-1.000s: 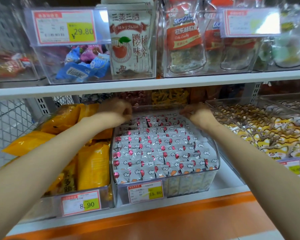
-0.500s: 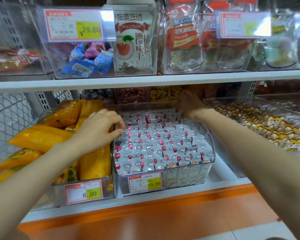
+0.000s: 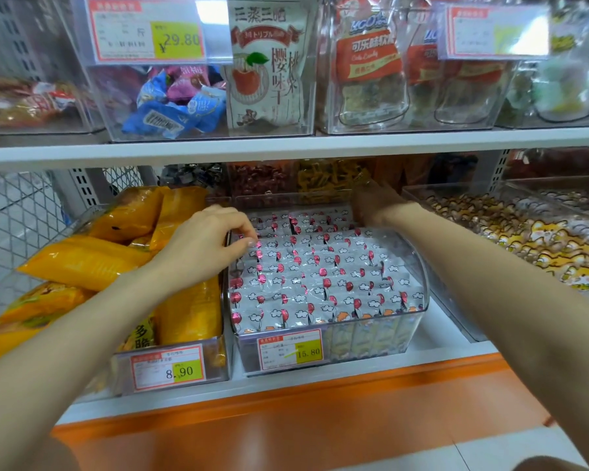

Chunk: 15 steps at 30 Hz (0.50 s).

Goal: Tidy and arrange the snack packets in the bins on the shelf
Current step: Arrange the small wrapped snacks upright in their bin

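Observation:
A clear bin (image 3: 421, 294) in the middle of the lower shelf holds neat rows of several small silver snack packets (image 3: 320, 277) printed with red balloons and clouds. My left hand (image 3: 204, 246) hangs over the bin's left rim, its curved fingertips touching the ends of the packets there. My right hand (image 3: 371, 205) reaches to the back right of the same bin, in the shadow under the upper shelf. It rests on the rear packets and its fingers are hidden.
A bin of big yellow packets (image 3: 82, 260) stands left of the middle bin, and a bin of dog-print packets (image 3: 541, 239) to its right. The upper shelf board (image 3: 286, 147) overhangs, carrying clear bins of bagged sweets (image 3: 170, 107). An orange ledge (image 3: 286, 413) runs below.
My left hand has come forward from the bin's back left corner to its left rim and loosened from a fist. My right hand stays at the back right. The view has moved closer.

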Tool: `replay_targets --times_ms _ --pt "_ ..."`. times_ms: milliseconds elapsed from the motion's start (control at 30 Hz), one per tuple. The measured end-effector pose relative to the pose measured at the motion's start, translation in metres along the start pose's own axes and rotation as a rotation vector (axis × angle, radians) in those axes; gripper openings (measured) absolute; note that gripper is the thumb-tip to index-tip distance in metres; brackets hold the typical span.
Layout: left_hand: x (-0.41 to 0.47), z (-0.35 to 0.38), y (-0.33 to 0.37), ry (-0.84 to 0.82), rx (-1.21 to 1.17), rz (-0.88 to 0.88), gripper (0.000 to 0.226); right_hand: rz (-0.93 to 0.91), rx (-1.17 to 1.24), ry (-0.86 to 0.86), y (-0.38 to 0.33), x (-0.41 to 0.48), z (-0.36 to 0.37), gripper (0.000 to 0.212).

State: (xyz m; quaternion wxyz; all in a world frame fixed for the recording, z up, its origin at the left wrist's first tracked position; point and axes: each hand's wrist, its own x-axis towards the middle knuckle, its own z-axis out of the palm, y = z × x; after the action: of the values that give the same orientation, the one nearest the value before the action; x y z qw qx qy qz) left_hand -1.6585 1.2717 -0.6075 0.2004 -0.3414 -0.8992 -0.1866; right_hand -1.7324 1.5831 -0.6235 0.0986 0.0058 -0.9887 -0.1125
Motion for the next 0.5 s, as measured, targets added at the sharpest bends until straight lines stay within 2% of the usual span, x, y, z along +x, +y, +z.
replay_targets --times_ms 200,400,500 --pt "-0.001 0.001 0.000 -0.010 -0.016 0.001 0.005 0.013 0.123 0.082 0.008 0.006 -0.008 0.018" --pt "-0.001 0.004 -0.003 -0.031 0.010 0.007 0.002 0.000 0.079 0.015 -0.002 0.016 -0.008 0.023" --pt "-0.002 0.003 -0.008 -0.024 0.009 -0.003 0.003 0.034 0.093 0.049 -0.004 0.014 -0.010 0.026"
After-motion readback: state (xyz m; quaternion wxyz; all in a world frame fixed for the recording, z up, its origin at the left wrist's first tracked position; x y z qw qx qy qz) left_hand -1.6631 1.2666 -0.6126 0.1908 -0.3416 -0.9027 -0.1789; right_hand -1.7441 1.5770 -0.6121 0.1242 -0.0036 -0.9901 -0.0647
